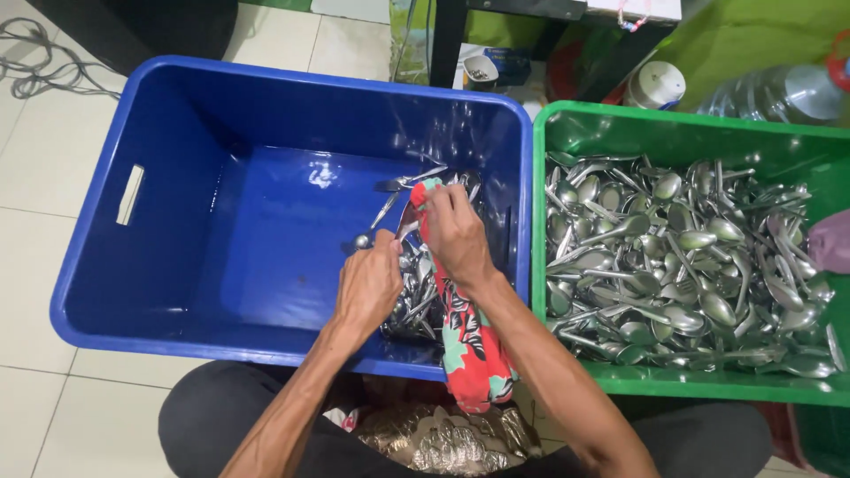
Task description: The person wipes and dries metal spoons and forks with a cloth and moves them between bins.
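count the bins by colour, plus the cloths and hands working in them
blue bin: 1
green bin: 1
red patterned cloth: 1
hands, left hand and right hand: 2
total: 5
The spoons heaped in the green bin are too many to count.

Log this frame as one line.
left hand: holds spoon | right hand: wipes it, red cloth | over blue bin | green bin: spoons

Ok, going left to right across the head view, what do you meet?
Tiled floor → big blue plastic tub → left hand → right hand gripping red patterned cloth → green plastic crate → pile of steel spoons.
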